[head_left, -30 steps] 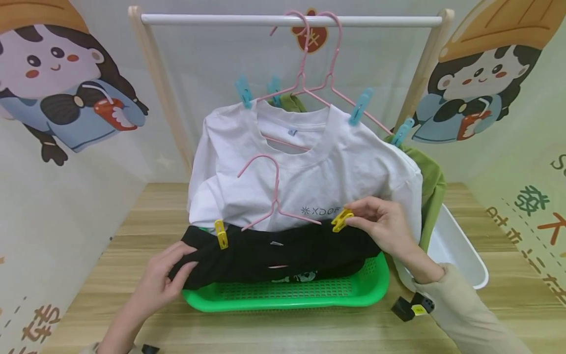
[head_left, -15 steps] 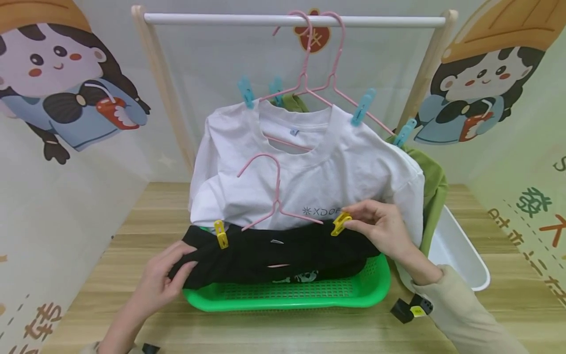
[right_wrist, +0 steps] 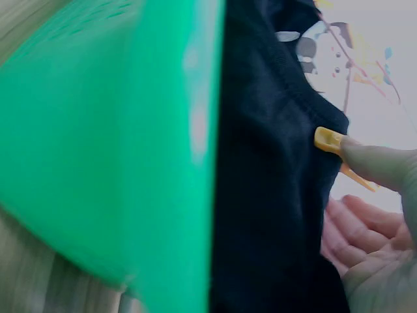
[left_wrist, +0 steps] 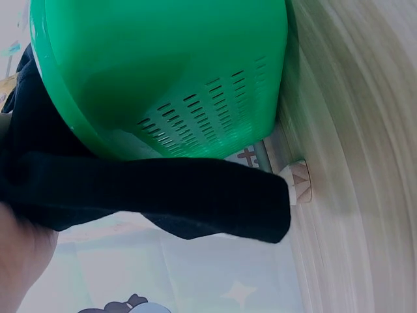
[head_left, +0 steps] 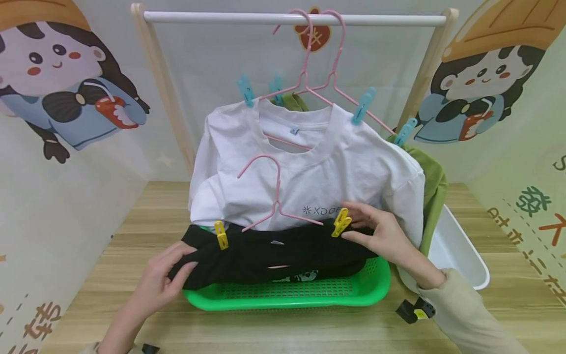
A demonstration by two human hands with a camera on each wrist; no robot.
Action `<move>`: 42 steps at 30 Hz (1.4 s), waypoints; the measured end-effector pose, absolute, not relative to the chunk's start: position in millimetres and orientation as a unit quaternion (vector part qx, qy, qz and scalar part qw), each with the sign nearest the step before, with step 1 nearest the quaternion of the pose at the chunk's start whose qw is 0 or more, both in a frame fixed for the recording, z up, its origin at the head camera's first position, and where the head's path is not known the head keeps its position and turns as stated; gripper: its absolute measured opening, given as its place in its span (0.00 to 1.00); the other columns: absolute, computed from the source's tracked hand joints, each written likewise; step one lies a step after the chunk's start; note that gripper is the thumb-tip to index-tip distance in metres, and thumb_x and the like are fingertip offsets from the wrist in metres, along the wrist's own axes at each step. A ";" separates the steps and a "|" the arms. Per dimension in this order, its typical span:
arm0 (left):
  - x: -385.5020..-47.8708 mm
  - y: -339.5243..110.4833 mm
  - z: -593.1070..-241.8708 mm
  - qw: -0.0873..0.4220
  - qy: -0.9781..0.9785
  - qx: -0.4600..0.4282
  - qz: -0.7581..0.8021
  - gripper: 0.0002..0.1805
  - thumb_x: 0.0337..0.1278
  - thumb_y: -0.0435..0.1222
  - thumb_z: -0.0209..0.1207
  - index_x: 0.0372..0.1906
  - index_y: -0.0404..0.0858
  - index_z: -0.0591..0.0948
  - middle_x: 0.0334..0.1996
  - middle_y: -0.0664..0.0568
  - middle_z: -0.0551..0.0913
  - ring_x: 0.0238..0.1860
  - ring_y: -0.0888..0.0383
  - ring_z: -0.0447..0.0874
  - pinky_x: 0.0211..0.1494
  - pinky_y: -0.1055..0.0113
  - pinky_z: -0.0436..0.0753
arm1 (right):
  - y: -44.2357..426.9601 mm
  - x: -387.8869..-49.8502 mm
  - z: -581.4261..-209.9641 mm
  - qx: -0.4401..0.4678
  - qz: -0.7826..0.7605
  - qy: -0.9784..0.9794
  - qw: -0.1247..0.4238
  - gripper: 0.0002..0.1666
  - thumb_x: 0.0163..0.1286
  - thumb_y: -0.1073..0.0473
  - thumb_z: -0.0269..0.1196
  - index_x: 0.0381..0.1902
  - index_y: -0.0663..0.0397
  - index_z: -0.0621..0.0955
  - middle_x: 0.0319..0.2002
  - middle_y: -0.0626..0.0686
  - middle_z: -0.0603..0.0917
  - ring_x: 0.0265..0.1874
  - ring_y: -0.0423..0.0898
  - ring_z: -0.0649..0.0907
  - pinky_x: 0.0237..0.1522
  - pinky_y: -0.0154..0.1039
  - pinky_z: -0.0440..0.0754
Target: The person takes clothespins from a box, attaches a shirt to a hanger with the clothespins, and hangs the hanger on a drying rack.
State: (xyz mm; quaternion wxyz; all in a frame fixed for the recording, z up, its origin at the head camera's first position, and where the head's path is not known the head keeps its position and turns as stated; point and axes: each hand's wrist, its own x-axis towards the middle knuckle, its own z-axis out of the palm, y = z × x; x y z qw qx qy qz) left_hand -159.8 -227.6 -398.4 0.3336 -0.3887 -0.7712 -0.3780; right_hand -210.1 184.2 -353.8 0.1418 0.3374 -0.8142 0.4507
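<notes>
In the head view a black T-shirt (head_left: 252, 258) lies over a green basket (head_left: 283, 303), with a pink hanger (head_left: 277, 189) rising from its neckline. My left hand (head_left: 160, 276) pinches the shirt's left end between thumb and fingers. One yellow clothespin (head_left: 221, 236) grips the collar on the left. Another yellow clothespin (head_left: 340, 223) sits on the right of the collar. Beside it, my right hand (head_left: 383, 233) has its fingers spread. In the right wrist view my thumb (right_wrist: 378, 164) touches that yellow clothespin (right_wrist: 330, 140), while the other fingers stand away from it.
Behind, a white T-shirt (head_left: 353, 152) and a green garment (head_left: 431, 182) hang on pink hangers from a rack's white bar (head_left: 212, 18), fastened with blue clothespins (head_left: 364, 106). At right stands a white tray (head_left: 479, 268). Wood-grain table (head_left: 119, 260) surrounds the basket.
My right fingers have loosened from the right yellow clothespin, whose handles have sprung apart on the black T-shirt. The left hand keeps its pinch in the same place.
</notes>
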 end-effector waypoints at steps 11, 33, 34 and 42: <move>-160.4 -228.5 -399.9 0.327 -0.771 -0.388 -0.386 0.18 0.67 0.42 0.52 0.34 0.29 0.79 0.29 0.47 0.79 0.33 0.64 0.75 0.39 0.78 0.73 | 190.8 -206.3 -359.7 0.377 0.319 -0.852 0.173 0.08 0.51 0.70 0.70 0.30 0.56 0.85 0.27 0.48 0.86 0.27 0.41 0.83 0.28 0.33 0.79; -199.7 -237.8 -314.0 0.367 -0.801 -0.306 -0.360 0.11 0.43 0.14 0.59 0.35 0.26 0.80 0.31 0.41 0.81 0.38 0.72 0.74 0.42 0.80 0.70 | 171.4 -207.6 -280.5 0.390 0.315 -0.771 0.392 0.07 0.53 0.73 0.67 0.32 0.66 0.82 0.30 0.57 0.84 0.30 0.50 0.83 0.34 0.36 0.75; -204.2 -238.1 -307.7 0.369 -0.804 -0.296 -0.360 0.13 0.41 0.13 0.59 0.35 0.25 0.80 0.31 0.42 0.80 0.38 0.73 0.73 0.42 0.80 0.69 | 169.5 -208.1 -275.6 0.382 0.311 -0.774 0.398 0.07 0.52 0.74 0.67 0.32 0.66 0.82 0.30 0.57 0.84 0.29 0.49 0.82 0.32 0.36 0.74; -239.3 -239.4 -259.1 0.381 -0.789 -0.216 -0.431 0.05 0.52 0.20 0.59 0.35 0.25 0.80 0.31 0.70 0.78 0.33 0.69 0.73 0.39 0.77 0.69 | 150.8 -214.9 -239.1 0.313 0.287 -0.786 0.449 0.03 0.58 0.70 0.64 0.30 0.68 0.82 0.27 0.59 0.84 0.17 0.48 0.74 0.22 0.35 0.65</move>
